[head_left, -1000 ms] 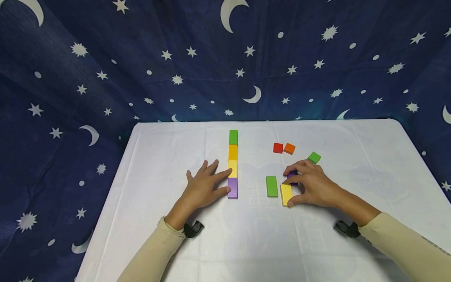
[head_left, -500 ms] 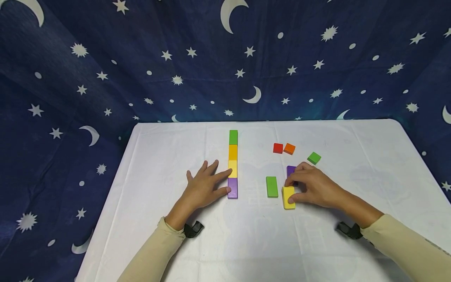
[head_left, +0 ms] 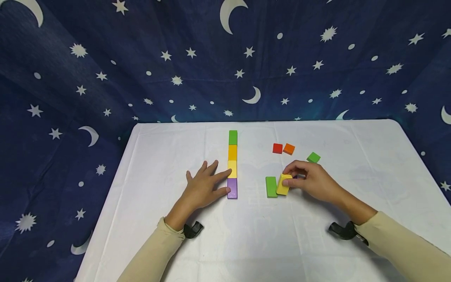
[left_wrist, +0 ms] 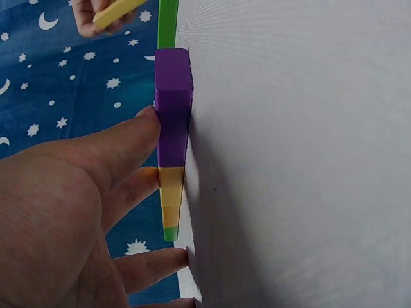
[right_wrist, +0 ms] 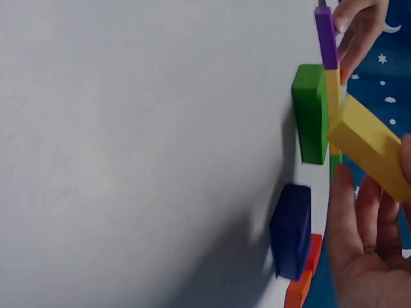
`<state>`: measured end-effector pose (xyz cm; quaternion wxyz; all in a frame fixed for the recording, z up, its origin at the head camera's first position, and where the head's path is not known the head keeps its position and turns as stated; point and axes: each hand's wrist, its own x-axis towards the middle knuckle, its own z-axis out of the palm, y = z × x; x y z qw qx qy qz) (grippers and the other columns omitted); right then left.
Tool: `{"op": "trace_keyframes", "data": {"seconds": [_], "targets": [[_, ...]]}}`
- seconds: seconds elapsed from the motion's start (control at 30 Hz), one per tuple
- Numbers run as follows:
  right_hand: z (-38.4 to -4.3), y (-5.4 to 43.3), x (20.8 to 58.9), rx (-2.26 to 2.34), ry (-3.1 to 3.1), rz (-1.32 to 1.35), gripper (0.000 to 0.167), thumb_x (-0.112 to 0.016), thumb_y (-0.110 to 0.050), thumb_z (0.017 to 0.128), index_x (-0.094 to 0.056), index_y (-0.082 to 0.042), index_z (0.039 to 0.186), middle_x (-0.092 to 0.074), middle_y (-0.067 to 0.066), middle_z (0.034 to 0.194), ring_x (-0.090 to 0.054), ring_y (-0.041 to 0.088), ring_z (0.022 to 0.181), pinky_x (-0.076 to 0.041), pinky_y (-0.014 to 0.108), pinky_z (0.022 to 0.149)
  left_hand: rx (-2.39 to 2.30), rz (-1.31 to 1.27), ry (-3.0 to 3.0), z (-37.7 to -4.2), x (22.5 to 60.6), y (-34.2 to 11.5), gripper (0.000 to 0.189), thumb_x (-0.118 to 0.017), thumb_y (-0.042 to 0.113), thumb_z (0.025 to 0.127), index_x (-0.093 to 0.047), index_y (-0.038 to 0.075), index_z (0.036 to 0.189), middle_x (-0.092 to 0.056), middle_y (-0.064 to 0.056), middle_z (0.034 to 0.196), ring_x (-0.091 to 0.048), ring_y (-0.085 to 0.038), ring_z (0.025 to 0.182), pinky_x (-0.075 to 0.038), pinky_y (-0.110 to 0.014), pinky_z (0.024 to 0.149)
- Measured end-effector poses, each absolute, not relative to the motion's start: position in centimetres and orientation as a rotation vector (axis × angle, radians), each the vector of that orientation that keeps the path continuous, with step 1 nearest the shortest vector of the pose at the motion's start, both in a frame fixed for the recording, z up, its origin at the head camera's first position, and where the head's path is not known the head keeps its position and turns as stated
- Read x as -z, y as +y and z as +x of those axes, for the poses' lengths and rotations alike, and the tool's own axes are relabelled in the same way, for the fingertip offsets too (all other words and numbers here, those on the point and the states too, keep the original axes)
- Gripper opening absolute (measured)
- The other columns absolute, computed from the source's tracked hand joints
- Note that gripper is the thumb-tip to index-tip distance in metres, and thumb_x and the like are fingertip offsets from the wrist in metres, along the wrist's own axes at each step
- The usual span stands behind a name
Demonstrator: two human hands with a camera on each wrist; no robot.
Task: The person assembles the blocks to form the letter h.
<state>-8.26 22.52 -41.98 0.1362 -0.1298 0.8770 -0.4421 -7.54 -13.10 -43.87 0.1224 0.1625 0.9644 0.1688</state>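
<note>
A straight row of blocks runs away from the person: purple (head_left: 232, 192), yellow (head_left: 233, 164), orange-yellow (head_left: 232, 152) and green (head_left: 233, 137) at the far end. The left hand (head_left: 199, 190) lies beside it with spread fingers, the thumb touching the purple block's side and the index fingertip at the yellow one. The right hand (head_left: 318, 183) pinches a separate yellow block (right_wrist: 369, 144) between thumb and fingers, raised and tilted above the table. In the head view this block overlaps the edge of a loose green block (head_left: 271, 187). A dark purple block (right_wrist: 291, 231) is mostly hidden under the right hand in the head view.
Farther back on the white-covered table (head_left: 169, 145) lie a red block (head_left: 277, 148) and an orange block (head_left: 289, 149), side by side. A small green block (head_left: 313, 157) sits just beyond the right hand. A dark blue star-patterned cloth (head_left: 197, 35) hangs behind the table.
The right hand has picked the yellow block up off the table, first drawing it slightly nearer, then lifting and tilting it toward the loose green block. The left hand has stayed in place.
</note>
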Motion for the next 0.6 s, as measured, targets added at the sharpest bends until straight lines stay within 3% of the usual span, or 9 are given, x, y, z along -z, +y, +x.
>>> {"op": "trace_keyframes", "data": {"seconds": [0.23,0.43,0.6], "targets": [[-9.0,21.3,41.6,1.530,2.302,-0.147,0.034,-0.073,-0.028,0.096,-0.066,-0.007,0.121,-0.067,0.017,0.109,-0.070,0.017,0.091,-0.062,0.031,0.081,-0.496,0.486,2.817,-7.6,44.0,-13.1,0.060,-0.067,0.058,0.092,-0.052,0.042,0.149,-0.036,-0.011,0.165,-0.025,-0.046,0.154,-0.014,-0.089,0.103],[-10.0,20.7,41.4,1.602,2.230,0.075,0.044,-0.066,-0.032,0.100,-0.062,-0.007,0.136,-0.052,0.014,0.146,-0.065,0.016,0.113,-0.059,0.030,0.091,-0.497,0.481,2.814,-7.6,43.9,-13.1,0.060,-0.067,0.057,0.093,-0.051,0.042,0.149,-0.036,-0.011,0.165,-0.024,-0.046,0.154,-0.014,-0.089,0.104],[-10.8,20.2,41.4,1.691,2.116,0.180,0.047,-0.063,-0.024,0.103,-0.055,-0.004,0.144,-0.042,0.018,0.151,-0.059,0.016,0.115,-0.057,0.024,0.093,-0.493,0.476,2.817,-7.5,43.9,-13.1,0.060,-0.067,0.057,0.093,-0.052,0.042,0.149,-0.036,-0.010,0.166,-0.025,-0.045,0.154,-0.014,-0.089,0.104]]}}
